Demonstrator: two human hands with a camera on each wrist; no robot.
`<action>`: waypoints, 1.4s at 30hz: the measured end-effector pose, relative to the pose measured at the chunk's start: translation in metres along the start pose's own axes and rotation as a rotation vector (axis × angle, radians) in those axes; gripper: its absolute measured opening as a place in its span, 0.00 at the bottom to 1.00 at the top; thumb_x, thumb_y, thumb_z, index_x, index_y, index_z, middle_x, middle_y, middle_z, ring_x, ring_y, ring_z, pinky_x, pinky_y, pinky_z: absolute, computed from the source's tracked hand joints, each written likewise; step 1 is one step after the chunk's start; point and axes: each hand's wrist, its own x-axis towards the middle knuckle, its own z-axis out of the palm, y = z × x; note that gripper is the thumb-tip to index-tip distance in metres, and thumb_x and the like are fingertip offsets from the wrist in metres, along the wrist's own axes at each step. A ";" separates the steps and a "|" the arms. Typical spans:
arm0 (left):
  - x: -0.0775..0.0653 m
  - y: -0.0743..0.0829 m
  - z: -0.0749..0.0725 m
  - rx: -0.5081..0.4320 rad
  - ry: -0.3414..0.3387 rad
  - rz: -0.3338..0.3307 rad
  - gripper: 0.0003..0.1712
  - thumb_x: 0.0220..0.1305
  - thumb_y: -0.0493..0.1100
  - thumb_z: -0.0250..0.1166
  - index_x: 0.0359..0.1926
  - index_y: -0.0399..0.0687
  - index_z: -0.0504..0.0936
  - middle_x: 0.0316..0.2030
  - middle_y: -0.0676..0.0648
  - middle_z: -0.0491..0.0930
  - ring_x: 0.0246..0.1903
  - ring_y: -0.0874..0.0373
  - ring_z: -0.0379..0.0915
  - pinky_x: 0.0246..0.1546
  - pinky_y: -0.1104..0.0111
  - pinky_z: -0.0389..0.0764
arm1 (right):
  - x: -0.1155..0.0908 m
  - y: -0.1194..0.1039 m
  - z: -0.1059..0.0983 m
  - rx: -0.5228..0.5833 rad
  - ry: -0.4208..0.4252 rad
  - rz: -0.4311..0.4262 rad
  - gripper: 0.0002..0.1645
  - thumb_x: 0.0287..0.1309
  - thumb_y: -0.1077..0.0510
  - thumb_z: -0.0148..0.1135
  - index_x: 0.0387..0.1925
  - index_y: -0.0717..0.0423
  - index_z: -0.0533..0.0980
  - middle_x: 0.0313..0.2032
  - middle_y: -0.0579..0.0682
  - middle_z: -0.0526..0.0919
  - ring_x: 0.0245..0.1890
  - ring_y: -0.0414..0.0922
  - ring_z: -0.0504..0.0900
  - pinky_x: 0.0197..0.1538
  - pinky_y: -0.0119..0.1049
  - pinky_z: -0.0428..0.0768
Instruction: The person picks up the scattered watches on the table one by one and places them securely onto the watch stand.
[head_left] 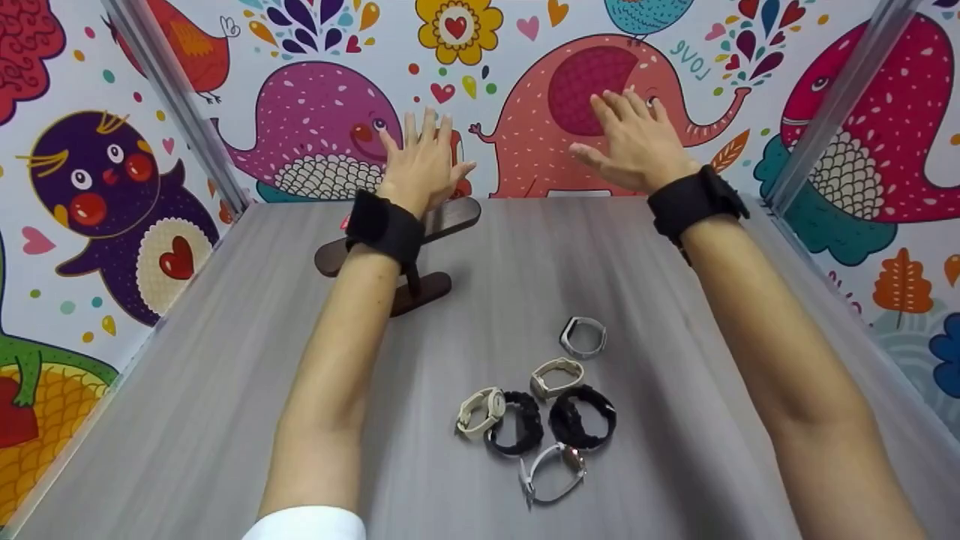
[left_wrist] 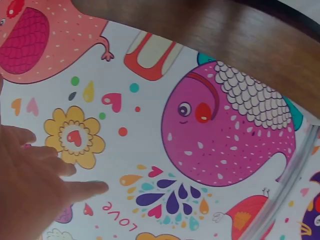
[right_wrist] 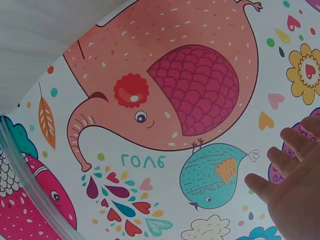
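Observation:
My left hand (head_left: 424, 165) is raised with fingers spread and nothing in it, over a dark wooden stand (head_left: 454, 217) with rounded bars, partly hidden behind my wrist and forearm. My right hand (head_left: 634, 142) is held up at the far right, fingers apart, also holding nothing. Nearer on the table lie several wristwatches: a grey band (head_left: 584, 337), a beige watch (head_left: 556, 377), a cream watch (head_left: 481, 412), a black watch (head_left: 517, 424), another black watch (head_left: 583, 417) and a white-strapped watch (head_left: 553, 474). Both wrist views show spread fingers before the printed wall.
The grey wood-grain table (head_left: 247, 330) ends at a back wall panel (head_left: 480, 97) printed with cartoon animals. Similar side panels stand at left and right, with a clear corner post (head_left: 176, 105) and a second corner post (head_left: 840, 112).

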 end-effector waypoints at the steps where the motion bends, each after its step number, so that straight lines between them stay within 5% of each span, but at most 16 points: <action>1: -0.001 0.000 0.000 -0.002 0.001 0.005 0.47 0.76 0.67 0.42 0.81 0.46 0.37 0.81 0.39 0.33 0.79 0.37 0.27 0.74 0.30 0.35 | -0.001 0.000 0.000 -0.001 0.003 -0.005 0.51 0.72 0.30 0.40 0.80 0.58 0.42 0.79 0.64 0.45 0.80 0.63 0.40 0.80 0.64 0.36; 20: -0.041 -0.005 0.014 -0.037 0.050 0.131 0.47 0.75 0.67 0.41 0.80 0.47 0.36 0.81 0.41 0.30 0.80 0.38 0.26 0.74 0.31 0.31 | -0.035 -0.011 0.009 -0.006 0.097 -0.097 0.50 0.71 0.31 0.44 0.79 0.58 0.46 0.79 0.61 0.51 0.80 0.60 0.44 0.81 0.61 0.41; 42: -0.096 0.023 0.045 -0.086 0.137 0.348 0.45 0.76 0.64 0.46 0.81 0.48 0.42 0.81 0.42 0.36 0.80 0.40 0.31 0.76 0.34 0.34 | -0.110 -0.029 0.040 0.004 0.160 -0.287 0.50 0.67 0.37 0.56 0.78 0.58 0.51 0.77 0.62 0.56 0.78 0.61 0.52 0.80 0.61 0.46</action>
